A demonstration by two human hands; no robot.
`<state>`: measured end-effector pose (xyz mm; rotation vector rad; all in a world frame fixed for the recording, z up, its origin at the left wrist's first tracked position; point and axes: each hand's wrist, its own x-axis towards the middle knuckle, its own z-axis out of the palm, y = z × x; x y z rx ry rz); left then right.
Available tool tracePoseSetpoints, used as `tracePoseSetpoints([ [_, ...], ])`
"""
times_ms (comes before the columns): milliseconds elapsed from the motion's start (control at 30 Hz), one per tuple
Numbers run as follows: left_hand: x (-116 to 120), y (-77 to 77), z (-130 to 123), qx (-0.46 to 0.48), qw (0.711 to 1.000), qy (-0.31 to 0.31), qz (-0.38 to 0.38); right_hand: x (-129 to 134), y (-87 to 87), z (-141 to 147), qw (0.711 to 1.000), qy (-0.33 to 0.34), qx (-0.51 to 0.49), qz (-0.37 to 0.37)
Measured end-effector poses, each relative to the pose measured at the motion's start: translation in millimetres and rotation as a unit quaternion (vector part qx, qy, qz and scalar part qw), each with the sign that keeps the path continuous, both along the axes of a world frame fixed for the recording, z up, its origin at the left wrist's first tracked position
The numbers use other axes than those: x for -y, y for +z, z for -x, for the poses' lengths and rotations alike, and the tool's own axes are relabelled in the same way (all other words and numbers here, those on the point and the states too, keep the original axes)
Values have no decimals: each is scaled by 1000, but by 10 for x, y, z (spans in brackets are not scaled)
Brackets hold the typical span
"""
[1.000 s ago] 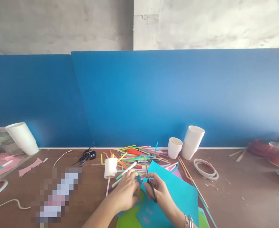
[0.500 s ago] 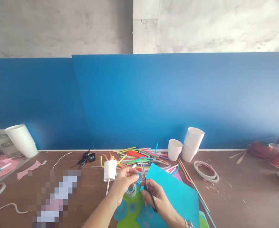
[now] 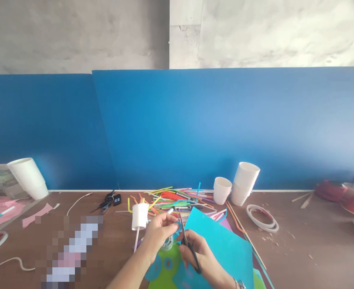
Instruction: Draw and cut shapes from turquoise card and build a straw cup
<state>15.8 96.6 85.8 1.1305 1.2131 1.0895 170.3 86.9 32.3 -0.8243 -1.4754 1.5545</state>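
Between the thumb and fingers of my left hand is a small piece of blue paper. My right hand grips black-handled scissors, their blades pointing away from me and spread a little beside the paper piece. Below my left hand lies a clear tape roll. Blue paper cutouts rest on a green sheet under my hands. A large blue sheet spreads out to the right. Left of my left hand is a white paper cup with straws through it.
Colourful straws are heaped behind my hands. White cups stand stacked at the back right, with a single cup beside them. A roll of white tape lies to the right, and keys lie to the left. A blue partition closes off the back.
My left hand has shifted slightly right with the blue paper piece, bringing it nearer the scissor blades. My right hand has barely moved.
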Motion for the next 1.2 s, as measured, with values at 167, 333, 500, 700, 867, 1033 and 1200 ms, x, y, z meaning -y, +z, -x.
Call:
tracePoseSetpoints([
  [167,6,-9,2,-5,1000,3,-2,-3,5,5,1000,-4,6,4],
  [333,-8,-5,12,-7,1000,-4,-5,-15,-13,3,1000,-7,19,-3],
  [500,-19,-7,16,-9,1000,-5,-5,-1,-7,-3,1000,-4,26,-5],
  [700,-26,-23,32,-12,1000,-8,-10,13,18,-5,1000,-2,26,-2],
  [867,-25,0,40,-16,1000,-10,-22,14,31,-18,999,3,32,4],
  [1033,-30,15,58,-37,999,-15,-34,11,-4,-7,999,-2,44,11],
  [1200,-47,9,101,-69,996,-23,-49,-43,-2,-6,996,-35,81,22],
])
